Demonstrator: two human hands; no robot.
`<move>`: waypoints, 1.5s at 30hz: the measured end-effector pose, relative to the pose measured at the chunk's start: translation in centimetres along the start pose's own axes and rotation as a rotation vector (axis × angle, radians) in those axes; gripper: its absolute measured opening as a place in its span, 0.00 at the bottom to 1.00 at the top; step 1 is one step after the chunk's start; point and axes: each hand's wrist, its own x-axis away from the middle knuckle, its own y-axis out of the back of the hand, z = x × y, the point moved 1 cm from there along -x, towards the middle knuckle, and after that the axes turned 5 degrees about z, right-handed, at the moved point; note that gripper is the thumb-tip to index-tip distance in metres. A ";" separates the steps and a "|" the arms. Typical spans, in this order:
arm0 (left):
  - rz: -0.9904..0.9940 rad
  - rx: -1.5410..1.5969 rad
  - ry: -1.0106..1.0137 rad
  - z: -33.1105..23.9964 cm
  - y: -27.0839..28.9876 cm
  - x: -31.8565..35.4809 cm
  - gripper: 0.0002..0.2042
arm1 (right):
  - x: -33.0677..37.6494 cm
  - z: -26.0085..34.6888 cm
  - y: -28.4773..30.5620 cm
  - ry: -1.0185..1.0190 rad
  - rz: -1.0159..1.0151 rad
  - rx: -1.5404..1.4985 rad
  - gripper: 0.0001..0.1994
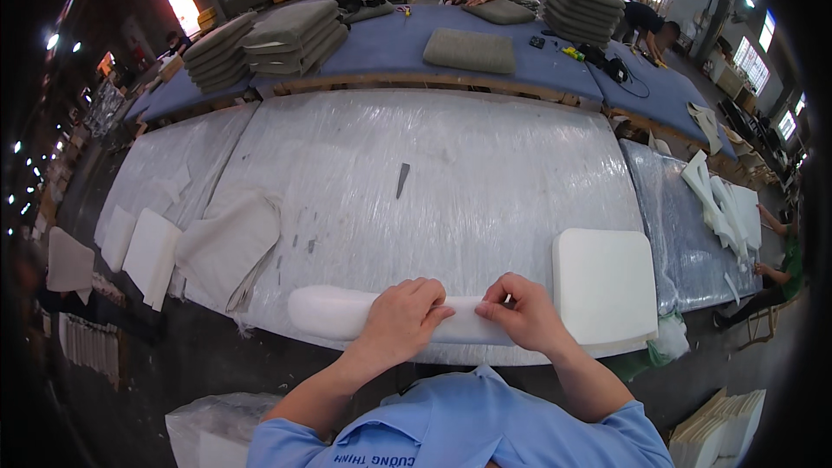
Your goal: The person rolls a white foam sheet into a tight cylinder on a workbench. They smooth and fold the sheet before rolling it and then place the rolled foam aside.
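- Large workshop, long bench [451, 165] wrapped in clear plastic film, window light from the far wall.
- Nearest, at the bench's front edge: long white foam roll [334, 312] lying crosswise, rounded end to the left, other end touching the square foam pad [604, 282].
- Left hand [400, 319] laid over the roll's middle, fingers curled down on top, pressing rather than pinching.
- Right hand [523, 312] just beside it, fingertips pinched shut on the roll's upper edge or a thin covering there; which of the two, hard to tell.
- Hands close together, thumbs almost meeting, both clamped on the same roll.
- Judged best handled by holding the roll flat with the left palm while drawing the pinched edge evenly with the right, no twisting, seam kept on top and in sight.
- Worth keeping the roll back from the bench lip; a slip forward would probably drop it to the floor.
- Square foam pad crowding the right end: little room to slide that way.
- Left of the roll: a limp beige fabric cover [230, 243] draped over the bench edge, then white foam slabs [149, 251] leaning beside it.
- Middle of the bench: a small dark blade-like tool [402, 179], well apart from both hands; a reach across needed.
- Right side: white foam offcuts [719, 199] on a second film-covered table, another person's hand at its edge.
- Beyond: blue-topped table [390, 43] with stacked grey cushions [290, 35], one single cushion [470, 50], a seated person at work behind.
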 end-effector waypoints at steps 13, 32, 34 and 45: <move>0.002 -0.098 -0.098 0.2 0.2 -0.5 0.09 | 0.6 -0.3 -0.1 0.127 -0.096 0.398 0.10; -0.153 -0.419 -0.152 2.1 2.3 3.0 0.14 | -1.7 0.3 -1.4 0.224 -0.028 0.608 0.08; -0.179 -0.345 -0.107 2.6 1.8 3.4 0.12 | -1.7 2.9 -1.9 0.315 -0.077 0.695 0.08; -0.153 -0.267 -0.013 2.8 1.2 3.1 0.09 | -3.6 1.8 -5.3 0.255 0.098 0.497 0.09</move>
